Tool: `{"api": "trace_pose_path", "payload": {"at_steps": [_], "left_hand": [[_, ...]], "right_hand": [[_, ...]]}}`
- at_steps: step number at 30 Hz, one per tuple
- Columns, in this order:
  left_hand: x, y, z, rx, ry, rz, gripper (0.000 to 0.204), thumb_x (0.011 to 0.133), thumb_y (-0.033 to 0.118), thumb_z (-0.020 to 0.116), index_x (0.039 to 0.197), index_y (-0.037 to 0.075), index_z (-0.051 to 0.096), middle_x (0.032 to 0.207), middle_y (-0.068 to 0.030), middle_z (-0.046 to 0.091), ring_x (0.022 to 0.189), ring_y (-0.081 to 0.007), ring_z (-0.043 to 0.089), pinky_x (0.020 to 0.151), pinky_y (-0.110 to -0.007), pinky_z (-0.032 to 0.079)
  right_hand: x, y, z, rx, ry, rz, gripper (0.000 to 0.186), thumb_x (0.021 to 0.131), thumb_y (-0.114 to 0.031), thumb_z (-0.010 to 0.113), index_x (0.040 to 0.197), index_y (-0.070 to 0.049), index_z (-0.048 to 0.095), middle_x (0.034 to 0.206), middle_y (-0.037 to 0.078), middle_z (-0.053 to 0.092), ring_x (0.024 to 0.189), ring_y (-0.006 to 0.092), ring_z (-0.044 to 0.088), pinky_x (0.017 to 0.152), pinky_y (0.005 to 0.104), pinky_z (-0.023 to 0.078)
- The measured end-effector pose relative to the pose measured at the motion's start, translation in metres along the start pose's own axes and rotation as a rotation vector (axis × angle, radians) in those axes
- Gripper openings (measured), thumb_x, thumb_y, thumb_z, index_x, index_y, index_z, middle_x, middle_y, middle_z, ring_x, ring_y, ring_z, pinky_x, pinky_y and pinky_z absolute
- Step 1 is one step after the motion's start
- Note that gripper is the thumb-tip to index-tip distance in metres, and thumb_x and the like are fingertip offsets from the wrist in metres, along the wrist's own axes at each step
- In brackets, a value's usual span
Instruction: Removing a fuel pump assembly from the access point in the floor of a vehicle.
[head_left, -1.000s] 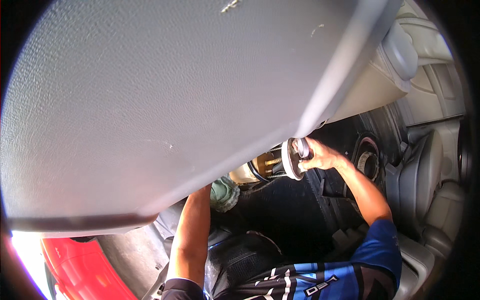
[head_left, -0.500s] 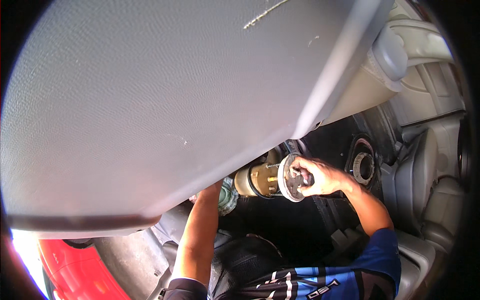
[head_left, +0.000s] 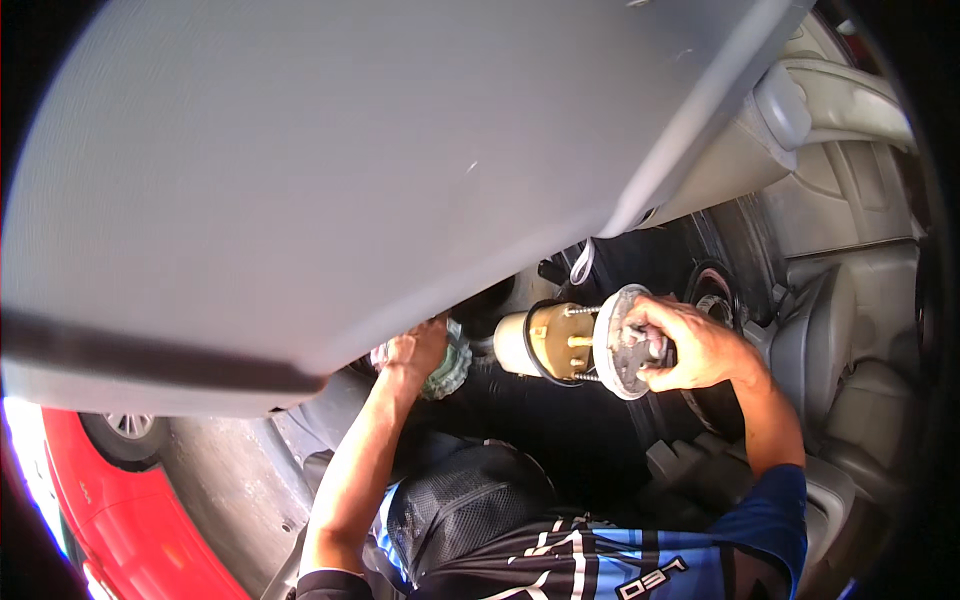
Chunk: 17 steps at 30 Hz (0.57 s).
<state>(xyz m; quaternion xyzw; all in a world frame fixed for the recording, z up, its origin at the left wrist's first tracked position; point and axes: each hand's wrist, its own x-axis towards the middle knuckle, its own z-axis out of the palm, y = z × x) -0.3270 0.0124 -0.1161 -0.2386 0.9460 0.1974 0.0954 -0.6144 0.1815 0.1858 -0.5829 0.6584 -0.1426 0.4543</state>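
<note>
My right hand (head_left: 700,348) is closed on the dirty grey round top of a fuel pump module (head_left: 545,345). The module is held sideways, its tan canister pointing left. Spring-wrapped rods and yellow fittings join the canister to the round flange, and a black hose loops round it. Left of the canister, my left hand (head_left: 418,348) is closed on the edge of a pale green, ruffled plastic-looking container (head_left: 450,365). The hand covers part of this container, so its full shape is hidden.
A large grey seat panel (head_left: 300,180) overhangs the upper left. Behind my right hand, a round opening with a pale ring (head_left: 715,305) sits in the dark floor. Grey trim (head_left: 830,330) borders the right. A red car (head_left: 130,500) stands outside, lower left.
The pump module and my right hand have shifted right, closer to the ringed opening. My left hand, mostly hidden behind the panel before, now shows at the green container. The view has shifted too.
</note>
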Motion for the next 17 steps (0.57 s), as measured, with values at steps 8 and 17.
{"api": "trace_pose_path", "payload": {"at_steps": [8,17], "left_hand": [[-0.019,-0.012,0.013,-0.074,-0.491,-0.157,0.068,0.092,0.028,0.063,0.153,0.013,0.038,0.152,-0.0227,0.040,0.136,-0.0409,0.044,0.103,-0.057,0.044],[-0.035,-0.058,-0.041,-0.523,-0.135,-0.106,0.062,0.086,0.032,0.072,0.141,0.010,0.052,0.134,-0.0219,0.061,0.110,-0.0420,0.066,0.097,-0.047,0.053]], "right_hand": [[-0.001,-0.012,-0.001,-0.041,-0.038,0.151,0.059,0.065,-0.008,0.082,0.116,-0.001,0.054,0.083,0.005,0.052,0.072,0.0184,0.052,0.071,0.0347,0.046],[-0.007,-0.016,0.009,0.011,-0.028,0.343,0.060,0.064,-0.005,0.079,0.118,-0.003,0.055,0.088,0.005,0.053,0.073,0.0173,0.050,0.073,0.0325,0.046]]}}
